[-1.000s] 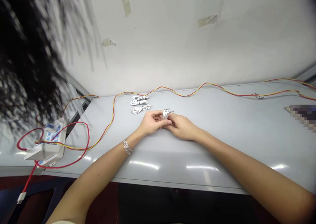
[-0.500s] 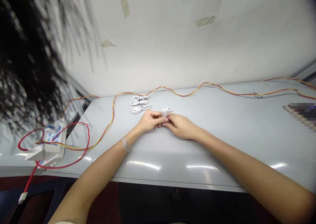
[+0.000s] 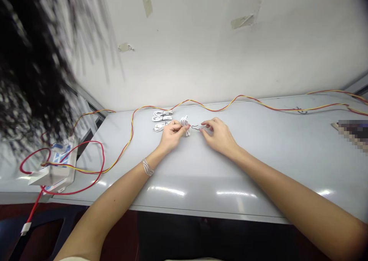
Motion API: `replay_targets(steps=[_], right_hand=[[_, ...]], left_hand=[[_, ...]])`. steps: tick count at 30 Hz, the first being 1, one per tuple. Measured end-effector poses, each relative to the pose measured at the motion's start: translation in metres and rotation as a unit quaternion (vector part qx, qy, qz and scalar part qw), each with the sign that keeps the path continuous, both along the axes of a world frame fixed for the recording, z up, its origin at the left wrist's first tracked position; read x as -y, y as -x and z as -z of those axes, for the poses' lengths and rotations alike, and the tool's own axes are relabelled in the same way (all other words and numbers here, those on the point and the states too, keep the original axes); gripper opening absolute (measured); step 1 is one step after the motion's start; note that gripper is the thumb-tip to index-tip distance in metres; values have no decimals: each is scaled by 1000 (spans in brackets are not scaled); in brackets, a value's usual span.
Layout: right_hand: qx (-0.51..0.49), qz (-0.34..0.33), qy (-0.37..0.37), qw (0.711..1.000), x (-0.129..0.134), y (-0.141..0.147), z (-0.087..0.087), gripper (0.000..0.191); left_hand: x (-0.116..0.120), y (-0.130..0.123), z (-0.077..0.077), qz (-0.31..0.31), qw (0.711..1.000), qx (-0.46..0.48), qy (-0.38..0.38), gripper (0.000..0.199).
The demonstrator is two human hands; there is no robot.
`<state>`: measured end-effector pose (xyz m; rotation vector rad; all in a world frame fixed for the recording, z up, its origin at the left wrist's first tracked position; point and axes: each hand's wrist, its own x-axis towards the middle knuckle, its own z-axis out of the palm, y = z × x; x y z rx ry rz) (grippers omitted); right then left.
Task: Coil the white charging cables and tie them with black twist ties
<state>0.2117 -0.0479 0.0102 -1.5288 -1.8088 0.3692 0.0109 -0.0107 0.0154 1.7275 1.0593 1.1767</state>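
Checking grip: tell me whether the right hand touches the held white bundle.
No, the left hand pinches the white bundle, with a gap to the right hand.

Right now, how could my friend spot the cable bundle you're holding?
Over the grey table, find the left hand, with the silvery bracelet. Its fingertips pinch the white cable bundle. The other white bundles lie on the table; this one is held.

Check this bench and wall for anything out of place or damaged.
The red cable sprawls in loose loops by the white box and runs over the bench edge, which looks untidy. Tape scraps cling to the wall, some wrinkled, like leftovers.
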Motion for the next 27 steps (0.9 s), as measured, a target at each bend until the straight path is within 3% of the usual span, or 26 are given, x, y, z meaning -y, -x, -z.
replay_targets(steps=[4, 9, 13, 20, 24, 27], right_hand=[[54, -1, 31, 998, -4, 1, 4, 25], [57, 3, 30, 998, -7, 1, 4, 18], [39, 7, 25, 999, -7, 2, 2, 16], [-126, 27, -1, 992, -8, 4, 4, 14], [-221, -30, -2, 975, -6, 8, 3, 20], [-257, -75, 4, 964, -4, 9, 1, 21]], left_hand=[[1, 0, -1, 5, 1000, 11, 0, 39], [8, -5, -3, 65, 986, 101, 119, 43], [11, -8, -4, 75, 978, 113, 160, 45], [20, -8, -10, 147, 971, 66, 179, 44], [22, -8, -12, 149, 969, 56, 190, 52], [20, -7, -13, 138, 968, 67, 198, 42]])
